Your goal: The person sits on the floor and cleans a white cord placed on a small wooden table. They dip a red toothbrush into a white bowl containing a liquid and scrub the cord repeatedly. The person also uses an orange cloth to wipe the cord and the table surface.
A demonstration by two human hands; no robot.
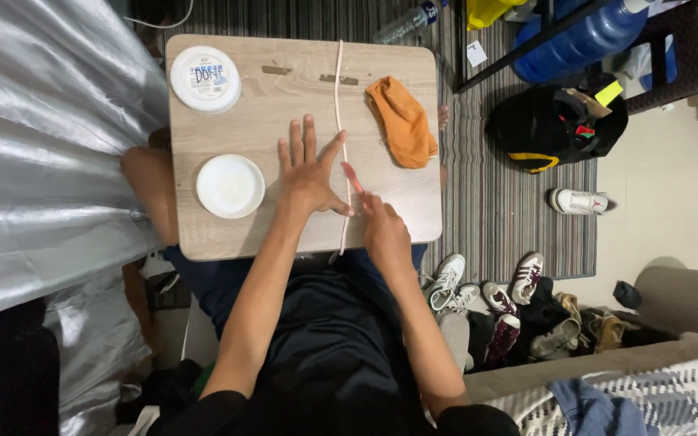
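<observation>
Person seated on the floor, dark shirt and dark shorts, small light-wood table [397,218] set over the lap.

Right hand [384,232]: at the near right part of the table top, fingers gathered around a slim pink pen-like tool [351,177]. Tool tip points away from the person and meets a long thin pale pink strip [339,121].

Left hand [309,171]: flat on the table, palm down, fingers spread apart, nothing gripped. Thumb side lies just beside the strip, at about its middle; whether it presses on the strip cannot be told.

Strip: runs nearly straight across the table from near edge to far edge, right of centre. Near end hangs over the edge by the right hand.

Left of the left hand: round white shallow dish [230,186], apart from the fingers.

Farther, right of the strip: crumpled orange cloth [402,121], close to the strip but not on it.

Far left corner: round white plastic tub with printed lid [205,78]. Two short strips of brownish tape [339,80] near the far edge.

Beyond the table: striped rug [510,218], clear plastic bottle [407,24] lying down, black bag with yellow trim [555,125], large blue water jug [583,40]. Right of the person: pile of shoes [519,311]. Left: silvery sheet [42,153].
</observation>
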